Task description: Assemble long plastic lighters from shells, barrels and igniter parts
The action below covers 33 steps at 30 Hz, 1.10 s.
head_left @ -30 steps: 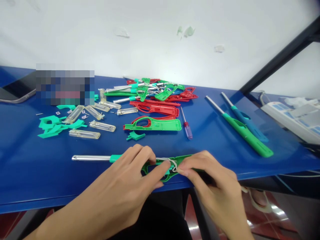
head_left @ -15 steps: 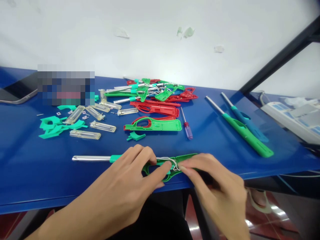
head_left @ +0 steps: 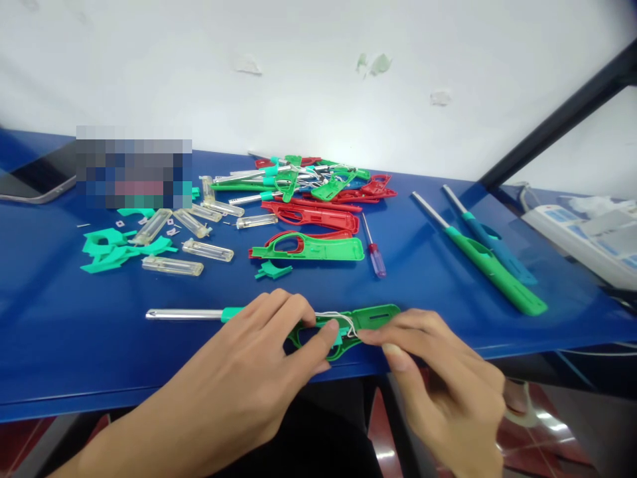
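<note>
A long gas lighter lies in front of me at the table's front edge, its green half shell [head_left: 382, 315] open and facing up. Its metal tube [head_left: 184, 315] points left from a teal collar. My left hand [head_left: 263, 358] is closed round the shell's middle, thumb at the teal trigger [head_left: 341, 337]. White wires [head_left: 352, 325] run along the inside of the shell. With its index fingertip, my right hand [head_left: 442, 378] touches the shell beside the wires; its thumb stands apart from that finger. My left hand hides part of the shell.
Behind lie green and red shell halves [head_left: 318, 249], a screwdriver [head_left: 377, 259] and a pile of lighter parts [head_left: 298, 178]. Clear fuel tanks [head_left: 172, 265] and teal triggers [head_left: 104, 255] are at left. Two closed lighters [head_left: 497, 272] lie at right, near a white device [head_left: 582, 232].
My right thumb has come away from the index finger and the wires, and the right hand has shifted slightly right. My left hand keeps its hold on the lighter shell.
</note>
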Each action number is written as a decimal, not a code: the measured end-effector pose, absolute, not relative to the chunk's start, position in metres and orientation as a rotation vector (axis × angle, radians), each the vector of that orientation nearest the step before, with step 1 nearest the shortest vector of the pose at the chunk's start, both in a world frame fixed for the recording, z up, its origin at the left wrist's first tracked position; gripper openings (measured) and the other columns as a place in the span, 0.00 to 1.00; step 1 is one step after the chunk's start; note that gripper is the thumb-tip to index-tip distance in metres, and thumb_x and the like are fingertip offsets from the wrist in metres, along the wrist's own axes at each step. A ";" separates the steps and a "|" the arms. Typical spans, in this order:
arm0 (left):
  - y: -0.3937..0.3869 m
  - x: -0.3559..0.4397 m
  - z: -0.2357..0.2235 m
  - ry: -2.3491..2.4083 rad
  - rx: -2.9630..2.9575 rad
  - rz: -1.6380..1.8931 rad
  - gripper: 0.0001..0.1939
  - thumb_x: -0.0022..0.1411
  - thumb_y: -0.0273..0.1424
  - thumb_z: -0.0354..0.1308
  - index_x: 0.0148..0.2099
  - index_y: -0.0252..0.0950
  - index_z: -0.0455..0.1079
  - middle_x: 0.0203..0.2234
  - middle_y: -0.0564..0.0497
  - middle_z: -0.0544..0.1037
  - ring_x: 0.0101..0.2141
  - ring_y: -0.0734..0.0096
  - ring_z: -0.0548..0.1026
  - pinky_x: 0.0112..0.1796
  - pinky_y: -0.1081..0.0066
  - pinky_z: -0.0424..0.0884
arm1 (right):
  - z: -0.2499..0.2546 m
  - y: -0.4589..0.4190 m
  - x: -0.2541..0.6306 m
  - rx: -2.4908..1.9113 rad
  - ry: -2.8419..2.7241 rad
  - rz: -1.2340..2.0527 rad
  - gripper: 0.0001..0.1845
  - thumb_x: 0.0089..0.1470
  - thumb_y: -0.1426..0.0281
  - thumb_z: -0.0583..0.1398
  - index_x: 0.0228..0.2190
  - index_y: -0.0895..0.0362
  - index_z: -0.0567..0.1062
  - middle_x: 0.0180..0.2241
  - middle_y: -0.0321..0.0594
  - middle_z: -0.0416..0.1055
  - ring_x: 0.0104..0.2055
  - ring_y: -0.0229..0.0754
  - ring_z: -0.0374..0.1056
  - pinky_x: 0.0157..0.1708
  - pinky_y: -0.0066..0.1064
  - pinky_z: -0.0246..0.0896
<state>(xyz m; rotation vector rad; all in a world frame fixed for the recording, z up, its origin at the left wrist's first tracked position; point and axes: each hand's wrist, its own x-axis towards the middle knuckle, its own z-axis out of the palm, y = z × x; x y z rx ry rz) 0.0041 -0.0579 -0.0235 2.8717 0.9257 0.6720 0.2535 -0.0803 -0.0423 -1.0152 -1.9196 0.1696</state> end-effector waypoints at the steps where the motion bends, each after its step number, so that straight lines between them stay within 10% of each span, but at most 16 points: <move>1: -0.058 0.004 -0.023 0.930 2.873 0.664 0.17 0.78 0.21 0.49 0.62 0.32 0.71 0.43 0.42 0.73 0.41 0.57 0.71 0.40 0.59 0.72 | -0.041 -0.080 0.253 -1.014 -1.928 0.159 0.12 0.62 0.82 0.63 0.43 0.56 0.80 0.35 0.37 0.84 0.37 0.41 0.75 0.40 0.37 0.73; 25: -0.059 0.002 -0.021 0.898 2.950 0.597 0.29 0.65 0.12 0.50 0.65 0.30 0.71 0.44 0.40 0.74 0.46 0.51 0.70 0.44 0.52 0.75 | -0.042 -0.080 0.272 -1.048 -2.146 0.180 0.16 0.66 0.79 0.65 0.51 0.50 0.81 0.51 0.36 0.83 0.55 0.42 0.74 0.57 0.38 0.69; 33: -0.061 -0.004 -0.019 0.945 2.783 0.698 0.25 0.76 0.19 0.53 0.70 0.37 0.65 0.52 0.44 0.74 0.55 0.56 0.67 0.57 0.56 0.68 | -0.040 -0.087 0.270 -1.086 -2.246 0.123 0.23 0.68 0.71 0.65 0.62 0.46 0.75 0.60 0.38 0.77 0.60 0.46 0.68 0.58 0.41 0.65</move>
